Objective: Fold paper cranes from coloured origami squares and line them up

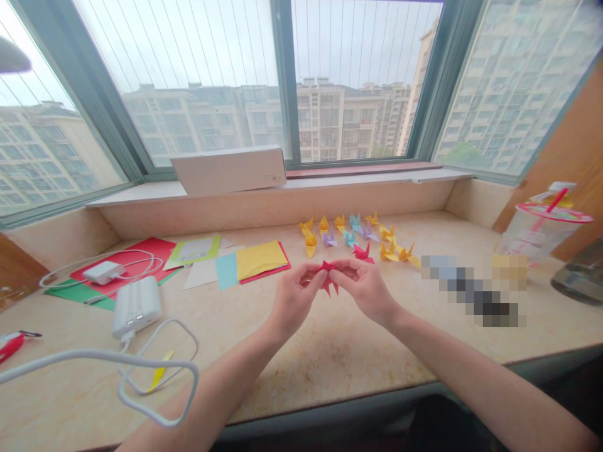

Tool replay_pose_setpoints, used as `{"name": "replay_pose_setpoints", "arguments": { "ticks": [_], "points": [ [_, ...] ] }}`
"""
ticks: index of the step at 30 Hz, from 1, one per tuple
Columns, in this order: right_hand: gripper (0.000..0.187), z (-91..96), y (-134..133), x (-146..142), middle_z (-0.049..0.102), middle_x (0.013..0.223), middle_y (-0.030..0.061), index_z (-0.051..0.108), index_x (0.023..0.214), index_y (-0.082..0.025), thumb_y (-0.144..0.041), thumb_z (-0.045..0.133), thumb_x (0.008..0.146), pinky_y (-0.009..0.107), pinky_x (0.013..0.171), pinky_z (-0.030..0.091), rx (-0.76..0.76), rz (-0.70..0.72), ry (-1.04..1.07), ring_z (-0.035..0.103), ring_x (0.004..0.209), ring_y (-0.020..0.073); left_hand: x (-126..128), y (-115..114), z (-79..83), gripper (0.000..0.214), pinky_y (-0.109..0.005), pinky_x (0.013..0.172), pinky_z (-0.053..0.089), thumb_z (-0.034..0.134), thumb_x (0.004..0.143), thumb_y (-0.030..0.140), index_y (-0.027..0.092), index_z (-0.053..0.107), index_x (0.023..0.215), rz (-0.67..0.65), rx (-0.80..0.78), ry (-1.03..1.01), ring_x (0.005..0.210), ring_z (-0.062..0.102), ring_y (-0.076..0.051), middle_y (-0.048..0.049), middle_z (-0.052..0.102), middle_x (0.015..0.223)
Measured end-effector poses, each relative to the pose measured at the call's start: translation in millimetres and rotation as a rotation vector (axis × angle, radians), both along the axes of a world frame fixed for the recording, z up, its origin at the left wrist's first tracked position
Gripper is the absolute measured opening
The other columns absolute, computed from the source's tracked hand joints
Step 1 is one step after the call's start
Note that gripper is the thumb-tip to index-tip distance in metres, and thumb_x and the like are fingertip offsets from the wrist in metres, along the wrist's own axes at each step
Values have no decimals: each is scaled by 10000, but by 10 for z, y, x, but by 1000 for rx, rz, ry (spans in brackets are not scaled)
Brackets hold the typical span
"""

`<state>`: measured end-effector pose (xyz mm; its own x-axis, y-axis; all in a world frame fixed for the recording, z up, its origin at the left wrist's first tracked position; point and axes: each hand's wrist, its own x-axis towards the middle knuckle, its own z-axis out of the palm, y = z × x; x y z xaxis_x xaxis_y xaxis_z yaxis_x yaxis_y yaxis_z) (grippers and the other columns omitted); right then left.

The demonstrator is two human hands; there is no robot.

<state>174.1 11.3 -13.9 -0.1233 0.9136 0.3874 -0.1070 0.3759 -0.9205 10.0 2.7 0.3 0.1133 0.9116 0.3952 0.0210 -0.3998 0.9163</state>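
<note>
Between my two hands, above the stone counter, is a small folded red paper (328, 285) with pointed tips hanging down. My left hand (301, 285) pinches its left side between thumb and fingers. On the other side my right hand (360, 285) pinches it the same way, the two thumbs close together. Just behind my right hand sits a red paper crane (363, 252). Farther back stand several finished paper cranes in yellow, light blue and purple, among them a yellow crane (309, 242) and a purple crane (329, 238).
Left of my hands lies a stack of yellow paper (261, 260) beside other coloured sheets. A white power bank (136, 306), a charger (103, 272) and a looping cable (160, 417) occupy the left side. At right stands a plastic cup (537, 235) with a straw. A white box (230, 171) leans by the window.
</note>
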Motion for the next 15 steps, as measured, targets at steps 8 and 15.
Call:
{"name": "replay_pose_setpoints", "arguments": {
  "ticks": [8, 15],
  "points": [
    [276, 56, -10, 16, 783, 854, 74, 759, 897, -165, -407, 788, 769, 367, 768, 582, -71, 37, -43, 727, 780, 204, -7, -10, 27, 180, -273, 655, 554, 674, 874, 303, 135, 677, 809, -11, -22, 71, 709, 701, -173, -49, 724, 757],
    [255, 105, -31, 16, 791, 846, 74, 776, 897, -171, -377, 807, 750, 381, 798, 580, -107, 28, -25, 735, 808, 215, -9, 5, 34, 172, -262, 671, 538, 665, 876, 290, 125, 663, 828, -50, -66, 36, 704, 682, -156, -50, 717, 768]
  ]
}}
